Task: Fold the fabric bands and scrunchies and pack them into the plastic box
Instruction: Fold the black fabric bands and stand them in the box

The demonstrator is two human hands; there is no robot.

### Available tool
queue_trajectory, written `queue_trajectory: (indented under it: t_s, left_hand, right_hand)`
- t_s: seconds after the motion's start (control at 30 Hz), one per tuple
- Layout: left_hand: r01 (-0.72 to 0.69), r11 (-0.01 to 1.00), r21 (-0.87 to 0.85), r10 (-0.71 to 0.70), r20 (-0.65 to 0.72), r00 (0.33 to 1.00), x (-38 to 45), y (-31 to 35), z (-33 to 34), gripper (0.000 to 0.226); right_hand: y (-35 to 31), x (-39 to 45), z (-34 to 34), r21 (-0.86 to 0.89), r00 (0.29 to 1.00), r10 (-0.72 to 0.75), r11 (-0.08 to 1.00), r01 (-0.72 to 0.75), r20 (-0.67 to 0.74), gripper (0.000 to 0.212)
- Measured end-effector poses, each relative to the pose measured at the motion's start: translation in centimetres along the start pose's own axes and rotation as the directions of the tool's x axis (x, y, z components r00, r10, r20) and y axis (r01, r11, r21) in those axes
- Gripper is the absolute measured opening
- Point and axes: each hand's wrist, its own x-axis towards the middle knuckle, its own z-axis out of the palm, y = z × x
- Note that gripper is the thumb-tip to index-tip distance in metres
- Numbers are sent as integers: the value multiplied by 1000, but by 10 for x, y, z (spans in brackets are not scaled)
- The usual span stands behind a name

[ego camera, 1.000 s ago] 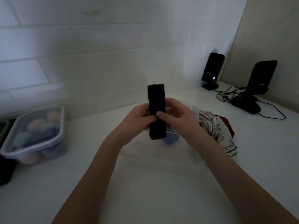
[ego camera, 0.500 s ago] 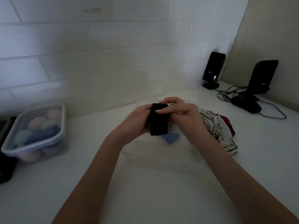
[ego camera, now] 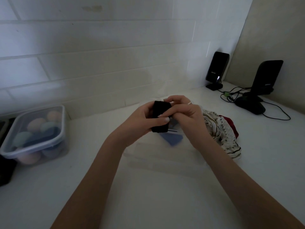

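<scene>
— Left grip (ego camera: 140,119), right grip (ego camera: 183,111)?
— Both closed on folded black band (ego camera: 160,119), thumbs pressing.
— Band location?
— Held above clear box (ego camera: 165,156) on desk (ego camera: 148,195); scrunchies (ego camera: 221,136) just right.

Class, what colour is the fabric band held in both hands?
Black, plain, seen in the head view.

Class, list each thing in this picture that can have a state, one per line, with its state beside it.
black fabric band: folded short, held above the box
left hand: closed on the band
right hand: closed on the band, thumb across its front
clear plastic box: open, a blue item inside
striped scrunchie: loose on the counter, unpacked
lidded container: lid on, full of rounded sponges
</scene>
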Motion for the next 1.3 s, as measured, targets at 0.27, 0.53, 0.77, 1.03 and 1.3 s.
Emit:
queue_trajectory:
  t_s: [0.27, 0.53, 0.77, 1.03, 1.3]
  left_hand:
    - [-26, 984, 175, 27, -2, 1000, -3, 2, -2, 63]
    - [2, 965, 261, -7, 20, 1000, -4, 3, 0, 70]
    - [-25, 944, 328, 89, -183, 979, 1, 3, -2, 18]
    - [-182, 950, 255, 287, -476, 831, 6, 0, -12, 14]
    - [-296, 900, 318, 398, -327, 857, 3, 5, -7, 16]
  right_hand:
    - [1, 2, -1, 30, 990, 116, 993, -114, -83, 11]
    - [2, 1, 3, -141, 998, 48, 989, -52, -31, 15]
    - [1, 2, 1, -62, 986, 5, 998, -15, -164, 14]
    - [1, 0, 5, 49, 991, 116, 992, -112, -74, 23]
    - [0, -1, 8, 78, 960, 234, 965, -249, 156, 14]
